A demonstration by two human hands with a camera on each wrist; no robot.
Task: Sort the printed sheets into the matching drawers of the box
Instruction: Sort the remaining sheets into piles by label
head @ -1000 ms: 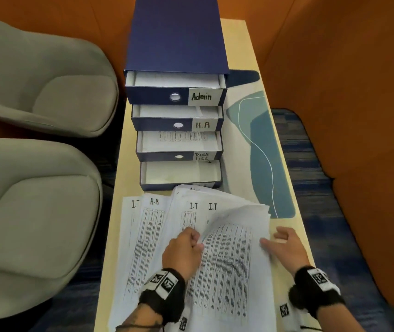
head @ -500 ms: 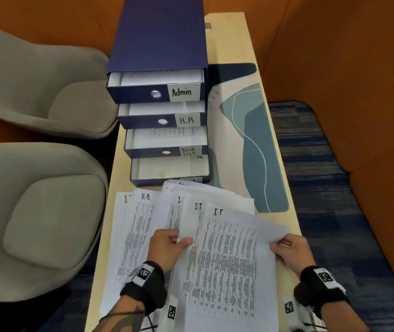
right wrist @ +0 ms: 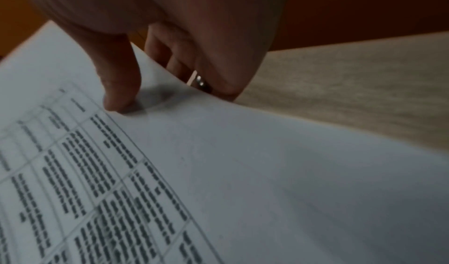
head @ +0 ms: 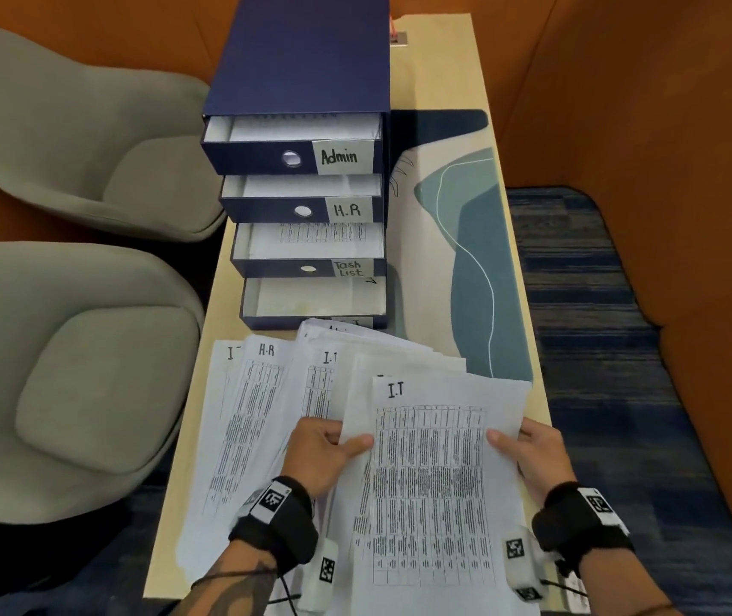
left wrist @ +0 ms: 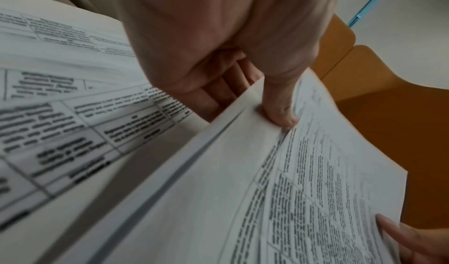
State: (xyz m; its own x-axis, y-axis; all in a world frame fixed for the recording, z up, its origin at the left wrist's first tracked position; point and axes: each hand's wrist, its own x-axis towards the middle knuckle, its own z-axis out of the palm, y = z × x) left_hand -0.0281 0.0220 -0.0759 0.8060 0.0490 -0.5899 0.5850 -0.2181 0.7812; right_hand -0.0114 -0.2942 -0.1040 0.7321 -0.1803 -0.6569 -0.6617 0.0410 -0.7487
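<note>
Fingers (head: pixel 357 443) of both hands pinch an I.T sheet (head: pixel 435 482) over the counter (head: pixel 440 73) pile (head: pixel 262 415); drawers (head: pixel 311 242) partly filled, most sheets unsorted, I.T drawer (head: pixel 315 304) looks empty.

Setting: office lounge or meeting nook | narrow pale wood table (head: pixel 440 64) | blue drawer box (head: pixel 306 60) labelled Admin, H.R, Task List, beyond the fingers | printed sheets (head: pixel 257 415) marked I.T and H.R | two grey upholstered armchairs (head: pixel 66 349) | orange padded partition walls (head: pixel 666 82) | blue striped carpet (head: pixel 600 349)
</note>
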